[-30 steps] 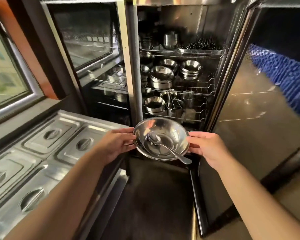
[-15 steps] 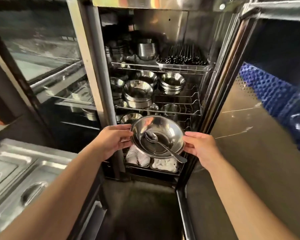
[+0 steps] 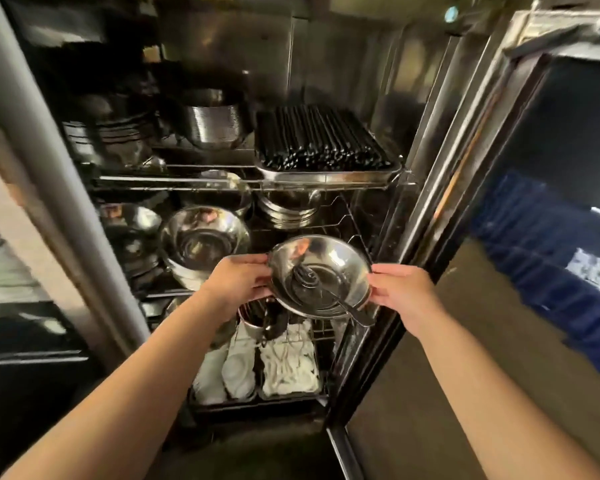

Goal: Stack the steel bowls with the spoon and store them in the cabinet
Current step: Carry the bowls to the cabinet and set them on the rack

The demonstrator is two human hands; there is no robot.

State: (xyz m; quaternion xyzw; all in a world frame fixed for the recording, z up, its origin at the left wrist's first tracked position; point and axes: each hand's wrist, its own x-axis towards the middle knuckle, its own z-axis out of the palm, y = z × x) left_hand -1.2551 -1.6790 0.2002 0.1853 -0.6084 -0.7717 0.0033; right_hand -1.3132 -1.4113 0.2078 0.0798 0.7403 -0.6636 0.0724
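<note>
I hold a stack of steel bowls (image 3: 340,261) level in front of the open cabinet (image 3: 388,98), at the height of its middle wire shelf (image 3: 347,216). A steel spoon (image 3: 329,292) lies inside the top bowl, its handle sticking out over the near right rim. My left hand (image 3: 238,284) grips the left rim and my right hand (image 3: 404,294) grips the right rim. How many bowls are in the stack is hidden by the top one.
Stacked steel bowls (image 3: 201,244) fill the left of the middle shelf, more bowls (image 3: 288,206) sit behind. A tray of black chopsticks (image 3: 323,143) and pots are on the top shelf. White items (image 3: 284,368) lie in bottom trays. The open door (image 3: 482,209) stands at right.
I have moved closer to the cabinet and the bowls have risen and gone forward to the right, toward the middle shelf. Both hands keep their hold on the rim.
</note>
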